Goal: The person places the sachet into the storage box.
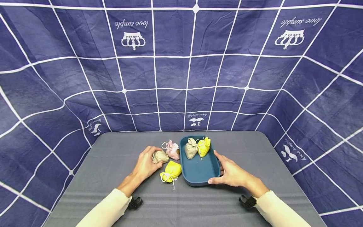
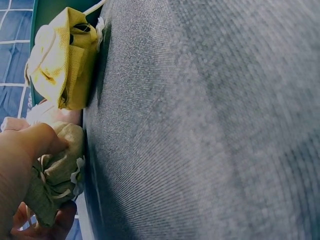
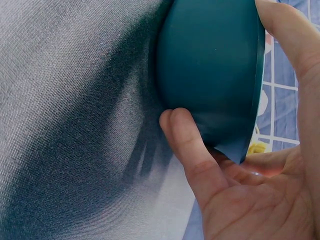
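My left hand (image 1: pixel 146 163) pinches a beige drawstring pouch (image 1: pixel 160 157) between thumb and fingers, left of the blue tray. In the left wrist view the same beige pouch (image 2: pixel 65 162) sits low by the grey cloth, a small white trim on its side. My right hand (image 1: pixel 233 172) holds the blue tray (image 1: pixel 195 173) at its right side, thumb at the near right corner. The right wrist view shows fingertips against the outer wall of the tray (image 3: pixel 210 70). At the tray's far end stand another beige pouch (image 1: pixel 191 148) and a yellow pouch (image 1: pixel 204 147).
A second yellow pouch (image 1: pixel 172 170) lies left of the tray, nearer to me. Behind it, a pink pouch (image 1: pixel 172 150) stands close to the tray's left wall. Grey cloth (image 1: pixel 147 201) covers the table, and a blue gridded curtain (image 1: pixel 173 72) rises behind.
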{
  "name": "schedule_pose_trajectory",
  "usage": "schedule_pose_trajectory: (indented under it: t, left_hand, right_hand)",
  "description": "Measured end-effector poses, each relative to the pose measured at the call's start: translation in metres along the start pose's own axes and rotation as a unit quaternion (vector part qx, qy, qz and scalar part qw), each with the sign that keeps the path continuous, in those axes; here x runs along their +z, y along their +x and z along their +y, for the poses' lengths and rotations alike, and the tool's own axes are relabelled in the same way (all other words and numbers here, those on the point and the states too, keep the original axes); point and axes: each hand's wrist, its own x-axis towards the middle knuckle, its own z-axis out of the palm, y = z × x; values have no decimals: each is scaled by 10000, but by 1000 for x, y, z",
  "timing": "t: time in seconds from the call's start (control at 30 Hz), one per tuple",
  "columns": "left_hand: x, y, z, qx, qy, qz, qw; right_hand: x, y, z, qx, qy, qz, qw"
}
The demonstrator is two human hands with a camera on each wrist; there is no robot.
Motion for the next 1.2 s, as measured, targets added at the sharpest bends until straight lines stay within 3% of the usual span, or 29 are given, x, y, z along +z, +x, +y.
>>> schedule_pose_trajectory:
  t: [0.5,1.03,1.2]
  left_hand:
    - [-18,4,9,6,-54,271,9996]
    - [-40,3,25,327,-61,855,9958]
    - [-41,8,34,481,-119,867,9950]
  right_hand:
    - [-1,2,2,-89,-15,47,9999]
    - [2,-2,0,-106,145,-66,9998]
    - [2,-2,2,-205,73,19,9998]
